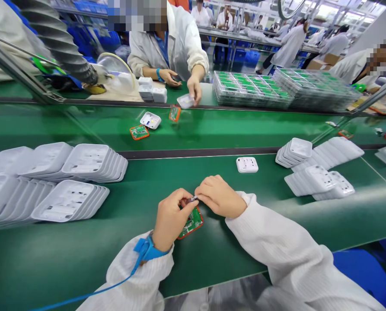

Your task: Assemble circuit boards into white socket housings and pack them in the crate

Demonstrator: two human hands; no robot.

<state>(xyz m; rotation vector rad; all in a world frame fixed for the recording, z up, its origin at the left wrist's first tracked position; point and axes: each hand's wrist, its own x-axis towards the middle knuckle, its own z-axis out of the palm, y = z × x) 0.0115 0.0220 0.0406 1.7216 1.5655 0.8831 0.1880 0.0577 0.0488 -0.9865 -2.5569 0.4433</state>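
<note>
My left hand [175,214] is closed in a pinch on a small silvery part [192,199], too small to name. My right hand [219,196] meets it from the other side, its fingertips pinched at the same part. Below them a green circuit board [193,222] with an orange edge lies on the table, partly covered by my left hand. A blue wrist strap [151,249] with a cord circles my left wrist. Beyond my right hand, a white plastic housing [247,164] rests alone on the green surface.
Stacked white housings stand at the left [82,162] and at the right [295,151]. Across the middle runs a green belt [108,129] carrying boards and a housing. Opposite, a co-worker's hand [194,90] holds a white housing, beside clear trays [251,88] of boards.
</note>
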